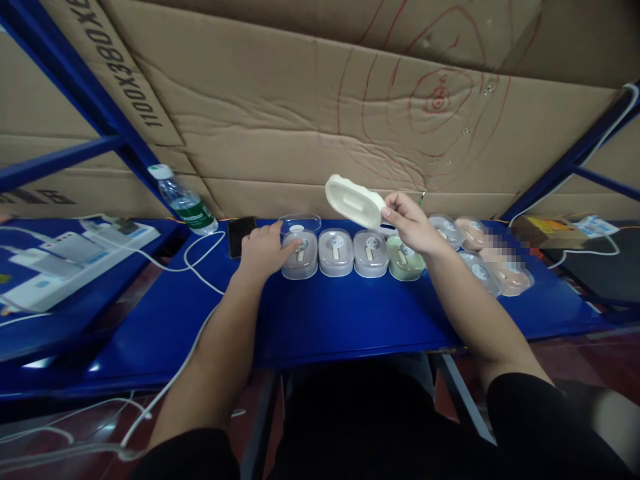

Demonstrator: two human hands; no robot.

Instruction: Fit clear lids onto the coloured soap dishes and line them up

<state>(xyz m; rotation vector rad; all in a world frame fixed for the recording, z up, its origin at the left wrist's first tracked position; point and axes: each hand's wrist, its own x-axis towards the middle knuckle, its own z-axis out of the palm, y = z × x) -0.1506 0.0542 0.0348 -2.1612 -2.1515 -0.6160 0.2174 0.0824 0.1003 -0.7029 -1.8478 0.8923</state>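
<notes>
Holding hand: right hand [406, 219] pinches the near end of a cream oval piece [355, 200], thumb against fingers.
Cream oval piece: in the air above the row, tilted, recessed face showing; touches no tub.
Tub hand: left hand [265, 252] lies palm-down at the leftmost tub [300, 268], thumb on its top, fingers toward a clear piece [313, 222] behind; cannot tell whether it grips either.
Hands: well apart.
Blue table [350, 327]: four tubs side by side, three greyish, a green tub [407, 265] at the right end; more tubs farther right, partly pixelated.
Handling: edge pinch looks right; light thumb pressure should spare the thin rim. Levelling before any lowering seems wise, left hand steadying without shoving the row.
Bottle [193, 210] label: green, "estbon" legible.
Cardboard [250, 120] print: black "1100X380X6", cut off at the frame edge; red rings drawn alongside.
Tub stickers [372, 243]: round, pale; writing too small to read.
</notes>
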